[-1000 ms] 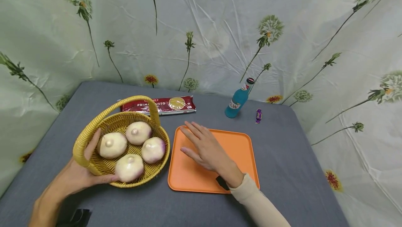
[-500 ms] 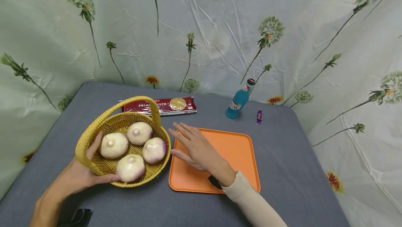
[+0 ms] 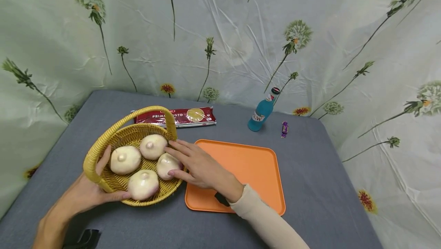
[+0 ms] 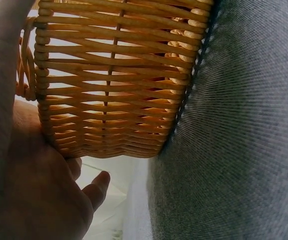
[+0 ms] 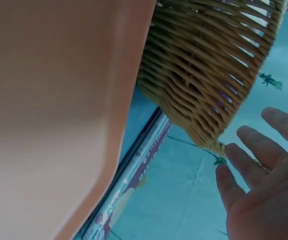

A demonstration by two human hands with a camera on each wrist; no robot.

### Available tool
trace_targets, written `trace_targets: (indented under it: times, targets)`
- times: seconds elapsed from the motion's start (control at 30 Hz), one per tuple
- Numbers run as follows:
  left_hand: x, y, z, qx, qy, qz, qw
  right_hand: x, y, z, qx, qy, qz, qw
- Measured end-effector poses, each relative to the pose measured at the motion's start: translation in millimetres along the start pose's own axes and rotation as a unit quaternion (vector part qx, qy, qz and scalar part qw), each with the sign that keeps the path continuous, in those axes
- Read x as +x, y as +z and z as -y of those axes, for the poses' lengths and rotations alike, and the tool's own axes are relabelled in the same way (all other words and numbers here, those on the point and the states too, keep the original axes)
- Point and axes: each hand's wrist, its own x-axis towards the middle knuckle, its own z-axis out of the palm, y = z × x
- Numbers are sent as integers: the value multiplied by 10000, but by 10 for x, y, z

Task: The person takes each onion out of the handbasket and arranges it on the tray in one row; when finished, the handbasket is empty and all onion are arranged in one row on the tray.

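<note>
Four pale round turnips (image 3: 142, 161) all lie in the yellow woven basket (image 3: 103, 141), lower left; the flat orange plastic tray (image 3: 255, 168) is bare. Left hand (image 3: 86, 193) grips the basket's rim; right hand (image 3: 198, 166), fingers spread, touches the rightmost turnip (image 3: 166, 163), none lifted yet.

- Basket (image 3: 103, 147): yellow wicker with an arched handle, upright on the grey bench, just left of the tray.
- Four turnips (image 3: 124, 159): white, purple-tinged, lying together inside the basket.
</note>
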Motion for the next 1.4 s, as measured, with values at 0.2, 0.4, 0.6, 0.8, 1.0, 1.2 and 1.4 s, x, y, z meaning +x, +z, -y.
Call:
trace_targets:
  times: [0.2,0.4,0.6,0.8,1.0,1.2,1.4]
  targets:
    - [-4,-5,-6,30,-155,82,9998,60,68,-32,501,-26,94,9987]
    - [5,-6,23,43,192,14,9998,100,88,-59,613,-105,-8,9981]
    - [-4,2,22,75,133,-16,9999,120,113,-71,436,-334,-168,9984]
    - [-20,5,6,-94,-58,55,9999,141,106,-27,-35,-247,-9,9997]
    - [-23,2,-1,-31,-142,80,9999,166,97,-7,-243,-270,-24,9993]
    - [-35,2,-2,64,-215,89,9997,185,100,-2,-327,-270,3,9991]
    - [-34,1,6,95,-168,116,9997,201,110,-5,-235,-213,28,9995]
